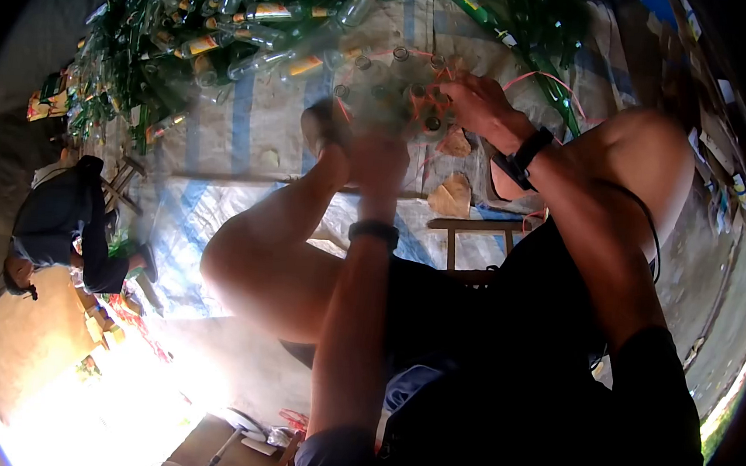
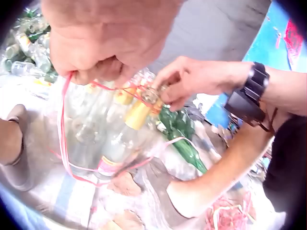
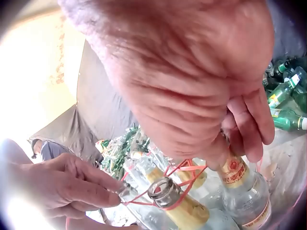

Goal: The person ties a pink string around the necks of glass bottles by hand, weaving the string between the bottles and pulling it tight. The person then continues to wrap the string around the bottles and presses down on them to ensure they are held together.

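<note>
Several clear glass bottles stand grouped between the feet, a yellow-necked bottle (image 2: 137, 114) among them. Pink string (image 2: 63, 129) loops around the group and crosses between the necks. My left hand (image 2: 105, 40) pinches the string at one side of the group; in the head view this hand (image 1: 380, 159) is blurred. In the right wrist view the left fingers (image 3: 79, 187) hold the string beside an open bottle mouth (image 3: 164, 191). My right hand (image 1: 485, 110) has its fingers curled round a bottle neck (image 3: 233, 170) with a gold and red label.
A heap of green and clear bottles (image 1: 272, 10) lies beyond the group. Striped sheeting (image 1: 242, 118) covers the ground. A wooden stool frame (image 1: 470, 226) and brown scraps (image 1: 451, 195) are near the legs. Another person (image 1: 59, 217) sits at the left.
</note>
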`<action>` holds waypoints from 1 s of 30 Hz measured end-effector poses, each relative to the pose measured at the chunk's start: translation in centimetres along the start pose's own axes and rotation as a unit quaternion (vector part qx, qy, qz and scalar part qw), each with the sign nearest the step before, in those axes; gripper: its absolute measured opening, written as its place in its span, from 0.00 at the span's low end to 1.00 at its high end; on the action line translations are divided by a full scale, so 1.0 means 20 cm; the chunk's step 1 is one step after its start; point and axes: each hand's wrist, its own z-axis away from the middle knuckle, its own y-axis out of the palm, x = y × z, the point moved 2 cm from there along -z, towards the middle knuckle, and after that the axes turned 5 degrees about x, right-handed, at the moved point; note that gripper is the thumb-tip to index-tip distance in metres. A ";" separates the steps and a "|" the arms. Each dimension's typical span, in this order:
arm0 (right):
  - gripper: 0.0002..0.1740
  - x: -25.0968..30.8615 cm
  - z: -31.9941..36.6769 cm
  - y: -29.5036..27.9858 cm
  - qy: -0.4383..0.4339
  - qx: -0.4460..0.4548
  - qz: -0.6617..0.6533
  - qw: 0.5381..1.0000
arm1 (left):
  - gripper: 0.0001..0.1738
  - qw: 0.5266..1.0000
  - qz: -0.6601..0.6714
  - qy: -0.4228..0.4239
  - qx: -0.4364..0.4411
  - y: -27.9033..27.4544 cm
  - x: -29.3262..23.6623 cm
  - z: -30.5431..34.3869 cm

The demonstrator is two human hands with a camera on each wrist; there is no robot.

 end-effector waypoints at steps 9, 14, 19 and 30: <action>0.15 -0.11 -0.11 0.02 -0.026 -0.021 0.074 0.997 | 0.07 0.998 -0.034 0.004 -0.053 0.05 -0.13 0.02; 0.18 -0.09 -0.10 -0.05 -0.033 0.002 0.069 0.997 | 0.09 0.995 -0.010 -0.043 -0.094 0.09 -0.17 0.03; 0.19 -0.10 -0.09 -0.03 -0.013 0.012 0.061 0.998 | 0.13 0.994 0.051 -0.099 0.010 0.04 -0.19 0.03; 0.07 0.14 0.03 -0.05 -0.139 -0.160 0.067 0.975 | 0.08 0.998 -0.022 -0.008 -0.050 0.05 -0.17 0.03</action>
